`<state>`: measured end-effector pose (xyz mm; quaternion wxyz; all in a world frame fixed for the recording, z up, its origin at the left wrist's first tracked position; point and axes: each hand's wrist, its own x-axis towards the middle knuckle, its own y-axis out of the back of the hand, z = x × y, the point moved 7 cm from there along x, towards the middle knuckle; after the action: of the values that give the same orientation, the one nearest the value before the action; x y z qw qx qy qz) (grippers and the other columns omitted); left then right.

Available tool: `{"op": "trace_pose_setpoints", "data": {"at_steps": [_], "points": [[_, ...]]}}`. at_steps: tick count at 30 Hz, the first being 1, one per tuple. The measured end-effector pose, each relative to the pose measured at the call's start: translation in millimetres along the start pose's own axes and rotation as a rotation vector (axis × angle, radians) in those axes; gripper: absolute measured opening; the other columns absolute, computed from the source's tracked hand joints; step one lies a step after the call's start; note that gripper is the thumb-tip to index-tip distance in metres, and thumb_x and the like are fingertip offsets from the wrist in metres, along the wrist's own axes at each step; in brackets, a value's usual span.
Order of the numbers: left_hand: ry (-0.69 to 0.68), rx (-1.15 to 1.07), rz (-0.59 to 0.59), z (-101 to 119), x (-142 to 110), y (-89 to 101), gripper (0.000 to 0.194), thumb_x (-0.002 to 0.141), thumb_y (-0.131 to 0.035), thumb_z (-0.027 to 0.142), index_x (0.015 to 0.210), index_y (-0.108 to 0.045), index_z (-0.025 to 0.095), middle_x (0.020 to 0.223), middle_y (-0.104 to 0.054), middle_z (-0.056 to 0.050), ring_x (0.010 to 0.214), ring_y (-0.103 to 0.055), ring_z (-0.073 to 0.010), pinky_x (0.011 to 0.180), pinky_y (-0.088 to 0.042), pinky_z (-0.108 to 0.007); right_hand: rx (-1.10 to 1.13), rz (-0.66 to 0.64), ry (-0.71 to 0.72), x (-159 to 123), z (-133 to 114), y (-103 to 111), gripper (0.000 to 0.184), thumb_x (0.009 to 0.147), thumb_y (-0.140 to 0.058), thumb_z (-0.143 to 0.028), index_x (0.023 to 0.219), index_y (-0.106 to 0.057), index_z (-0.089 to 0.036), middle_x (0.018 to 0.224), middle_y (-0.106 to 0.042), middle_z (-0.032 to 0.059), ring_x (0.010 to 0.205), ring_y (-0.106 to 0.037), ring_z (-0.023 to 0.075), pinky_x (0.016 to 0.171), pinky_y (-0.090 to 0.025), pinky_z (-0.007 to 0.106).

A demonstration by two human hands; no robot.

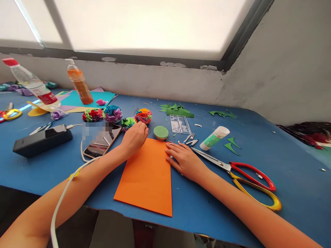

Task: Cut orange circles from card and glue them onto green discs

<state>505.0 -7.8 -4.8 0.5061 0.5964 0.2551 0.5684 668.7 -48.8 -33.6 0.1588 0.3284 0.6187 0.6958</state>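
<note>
A sheet of orange paper (150, 175) lies on the blue table in front of me, its short side near the table edge. My left hand (136, 137) is closed at the paper's far left corner; its curled fingers hide whatever is in them. My right hand (184, 159) lies flat with fingers stretched out, the fingertips on the paper's far right edge. Just beyond the paper sits a small stack of round green pieces (160, 132). An orange multicoloured ruffled ball (143, 116) is right behind my left hand, with a green one (128, 123) beside it.
Large scissors (227, 166) and a glue stick (214, 138) lie right of my right hand. Green paper scraps (178, 110) and a clear plastic case (180, 124) are farther back. On the left are a phone (103, 141), a cabled black device (42, 139) and two bottles (80, 82).
</note>
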Motion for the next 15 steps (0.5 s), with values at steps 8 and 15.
{"op": "trace_pose_setpoints", "data": {"at_steps": [8, 15], "points": [[-0.026, 0.002, 0.21, -20, -2, 41.8, 0.022, 0.09, -0.048, 0.023, 0.106, -0.062, 0.017, 0.118, -0.062, -0.01, 0.109, -0.053, -0.0263, 0.09, -0.04, -0.038, -0.024, 0.003, 0.008, -1, 1, -1, 0.031, 0.095, -0.04, -0.029, 0.111, -0.063, -0.015, 0.124, -0.062, 0.0137, 0.118, -0.056, 0.0268, 0.097, -0.045, 0.048], [0.075, -0.022, -0.149, -34, -4, 11.2, 0.027, 0.089, -0.041, 0.029, 0.094, -0.066, 0.019, 0.088, -0.071, -0.006, 0.082, -0.065, -0.023, 0.067, -0.046, -0.03, -0.025, -0.019, 0.002, 0, 0, 1, 0.033, 0.096, -0.039, -0.03, 0.112, -0.063, -0.016, 0.126, -0.061, 0.0133, 0.119, -0.055, 0.0264, 0.098, -0.043, 0.049]]}}
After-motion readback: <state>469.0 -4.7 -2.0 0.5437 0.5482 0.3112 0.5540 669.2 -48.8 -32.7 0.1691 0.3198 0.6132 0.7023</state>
